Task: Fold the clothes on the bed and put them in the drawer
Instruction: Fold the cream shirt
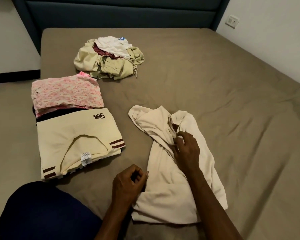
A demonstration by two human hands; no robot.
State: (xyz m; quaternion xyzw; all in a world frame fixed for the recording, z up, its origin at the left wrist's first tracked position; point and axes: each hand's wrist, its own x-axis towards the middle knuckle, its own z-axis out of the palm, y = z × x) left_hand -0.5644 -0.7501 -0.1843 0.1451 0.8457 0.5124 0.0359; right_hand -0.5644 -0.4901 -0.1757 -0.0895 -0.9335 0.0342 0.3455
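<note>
Head view looking down at a bed w/ a taupe sheet. Right hand sits on a cream shirt lying rumpled on the sheet, fingers curled and pinching the fabric at the button placket just below the collar. Shirt's collar and one sleeve spread up and away from that grip; the body of the shirt runs down toward the viewer, under the right forearm. Left hand is below and to the left of the grip, at the shirt's left edge, fingers loosely curled; can't tell whether it holds any cloth.

Well left of the grip: a folded cream tee w/ maroon striped cuffs, label showing. Just beyond it, a folded pink floral garment on top of something dark. Farther from the grip, toward the dark blue headboard, an unfolded pile of clothes, khaki, white and maroon. A dark-clad knee is at bottom left. Wall socket top right.
</note>
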